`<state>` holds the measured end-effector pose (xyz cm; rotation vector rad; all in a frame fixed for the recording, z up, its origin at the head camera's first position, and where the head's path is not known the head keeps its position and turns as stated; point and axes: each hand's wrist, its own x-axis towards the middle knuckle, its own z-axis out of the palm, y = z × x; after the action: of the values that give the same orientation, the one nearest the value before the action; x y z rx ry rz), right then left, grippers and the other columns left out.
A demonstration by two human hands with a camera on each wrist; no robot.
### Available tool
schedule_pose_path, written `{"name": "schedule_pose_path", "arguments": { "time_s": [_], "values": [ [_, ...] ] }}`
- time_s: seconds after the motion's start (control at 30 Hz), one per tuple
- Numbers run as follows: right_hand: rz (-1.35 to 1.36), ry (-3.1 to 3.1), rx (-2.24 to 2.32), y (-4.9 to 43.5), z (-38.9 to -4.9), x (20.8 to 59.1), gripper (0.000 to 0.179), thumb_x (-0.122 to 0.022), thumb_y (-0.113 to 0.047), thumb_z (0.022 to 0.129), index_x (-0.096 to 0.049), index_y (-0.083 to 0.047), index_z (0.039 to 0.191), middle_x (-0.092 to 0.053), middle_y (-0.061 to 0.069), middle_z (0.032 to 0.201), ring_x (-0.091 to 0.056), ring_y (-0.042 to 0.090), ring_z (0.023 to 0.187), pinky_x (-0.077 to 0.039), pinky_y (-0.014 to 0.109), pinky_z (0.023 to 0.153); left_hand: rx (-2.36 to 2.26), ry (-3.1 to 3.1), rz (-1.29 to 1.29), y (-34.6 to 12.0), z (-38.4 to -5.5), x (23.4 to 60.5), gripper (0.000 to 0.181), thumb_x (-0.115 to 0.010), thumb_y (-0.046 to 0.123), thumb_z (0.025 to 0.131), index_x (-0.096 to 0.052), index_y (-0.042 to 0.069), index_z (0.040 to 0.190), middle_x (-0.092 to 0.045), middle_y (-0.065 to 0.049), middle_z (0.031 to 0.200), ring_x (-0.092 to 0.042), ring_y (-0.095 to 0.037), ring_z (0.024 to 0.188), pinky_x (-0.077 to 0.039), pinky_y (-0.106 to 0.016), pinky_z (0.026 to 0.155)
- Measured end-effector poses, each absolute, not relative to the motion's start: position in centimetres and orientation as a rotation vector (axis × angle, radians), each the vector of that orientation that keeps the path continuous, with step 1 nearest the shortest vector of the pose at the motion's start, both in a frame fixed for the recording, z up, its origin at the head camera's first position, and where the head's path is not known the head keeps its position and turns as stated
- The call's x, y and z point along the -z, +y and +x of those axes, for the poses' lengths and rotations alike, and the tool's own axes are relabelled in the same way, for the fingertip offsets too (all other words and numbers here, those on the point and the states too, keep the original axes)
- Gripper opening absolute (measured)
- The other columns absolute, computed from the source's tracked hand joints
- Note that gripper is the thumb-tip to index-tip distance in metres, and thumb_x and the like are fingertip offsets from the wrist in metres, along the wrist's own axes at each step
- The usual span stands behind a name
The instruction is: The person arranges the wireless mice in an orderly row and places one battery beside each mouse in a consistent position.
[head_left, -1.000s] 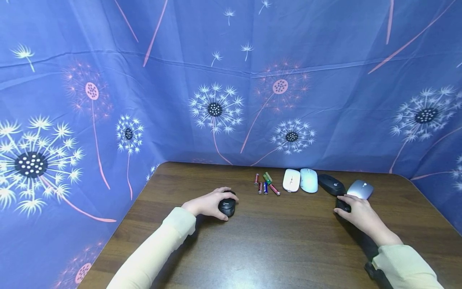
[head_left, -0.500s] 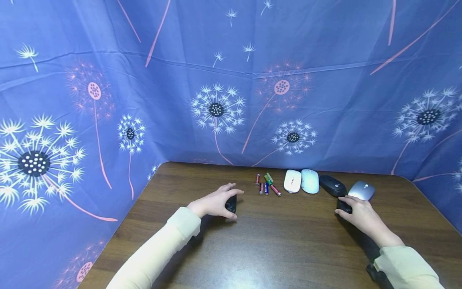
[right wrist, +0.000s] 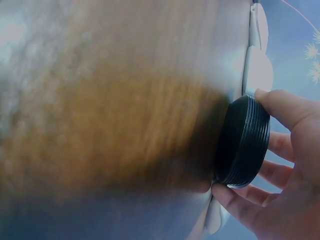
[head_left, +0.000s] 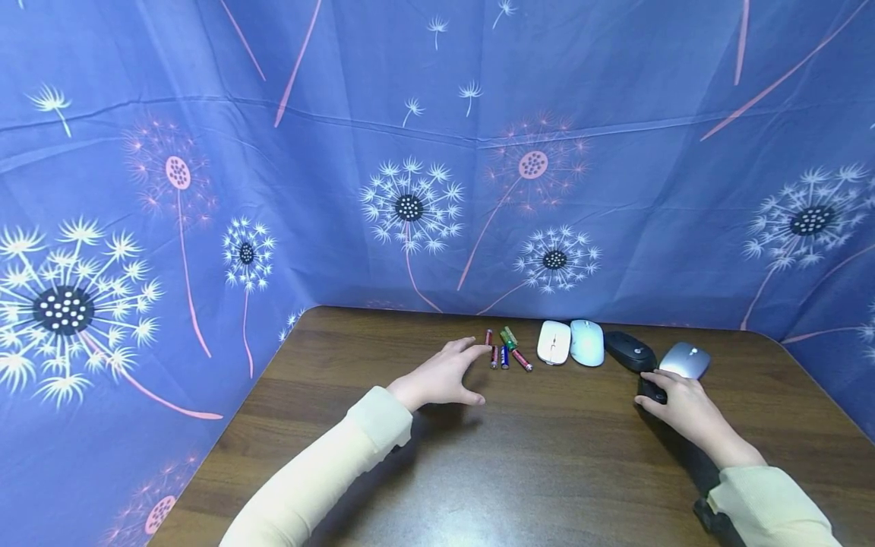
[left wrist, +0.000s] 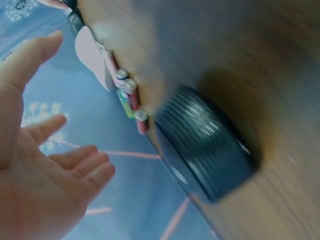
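My left hand (head_left: 443,376) hovers above the table, fingers spread and holding nothing, its fingertips close to the batteries. Behind it in the left wrist view stands a black mouse (left wrist: 205,145) with ribbed sides, apart from the fingers; the hand hides it in the head view. Several small batteries lie loosely together, among them a blue one (head_left: 504,357), a green one (head_left: 509,339) and a red one (head_left: 522,360). At the right, my right hand (head_left: 687,414) grips another black mouse (right wrist: 242,142) by its sides, thumb opposite fingers.
Along the back of the table (head_left: 533,456) a white mouse (head_left: 554,343), a light blue mouse (head_left: 586,343), a black mouse (head_left: 630,351) and a silver mouse (head_left: 686,360) stand in a row. A blue dandelion-print cloth (head_left: 478,251) hangs behind the table.
My left hand has let go of its black mouse and moved right, towards the batteries, with fingers opened. The right hand stays in place on its mouse.
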<state>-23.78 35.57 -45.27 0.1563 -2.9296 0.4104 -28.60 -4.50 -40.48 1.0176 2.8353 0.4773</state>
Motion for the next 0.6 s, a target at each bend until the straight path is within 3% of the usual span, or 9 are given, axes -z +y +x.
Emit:
{"name": "schedule_pose_path", "arguments": {
  "time_s": [0.6],
  "values": [
    [0.150,-2.932,-0.405,35.7,-23.9,45.5,0.053,-0.071,-0.027,0.082,-0.058,0.010,0.118,-0.050,0.038,0.120,-0.042,0.061,0.106,-0.036,0.067,0.087,-0.498,2.918,0.992,2.0,-30.5,39.9,0.086,-0.077,0.042,0.075,-0.033,0.020,0.146,-0.028,-0.013,0.152,-0.028,-0.028,0.139,-0.033,-0.041,0.109]
  ]
}}
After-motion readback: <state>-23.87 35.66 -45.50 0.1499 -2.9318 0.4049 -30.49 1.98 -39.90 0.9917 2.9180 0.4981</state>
